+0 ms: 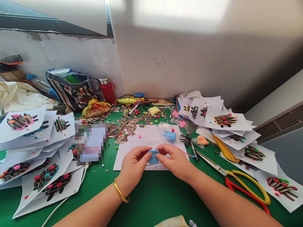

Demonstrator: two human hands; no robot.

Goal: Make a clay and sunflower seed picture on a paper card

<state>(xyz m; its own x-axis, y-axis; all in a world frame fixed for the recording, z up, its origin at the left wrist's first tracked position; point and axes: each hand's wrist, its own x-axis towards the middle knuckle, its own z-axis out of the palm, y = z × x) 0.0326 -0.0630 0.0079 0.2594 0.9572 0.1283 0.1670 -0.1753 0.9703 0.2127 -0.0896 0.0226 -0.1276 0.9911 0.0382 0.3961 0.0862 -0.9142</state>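
Note:
A flattened piece of blue clay [153,157] is pinched between both hands, over the near part of a white paper sheet [123,156]. My left hand [136,164], with a gold bangle on its wrist, grips the clay's left side with thumb and fingers. On the right side, my right hand [174,160] pinches it the same way. Faint drawn lines show on the sheet just behind the clay. A bagged lump of blue clay [170,136] and a small pink ball [140,136] lie farther back on the sheet.
Sunflower seeds [126,123] are scattered behind the sheet. Papers with seed figures are stacked at left [33,151] and right [234,132]. Large scissors [228,172] lie right of my right hand. A phone-like blurred object [92,143] and white cable [69,197] are at left.

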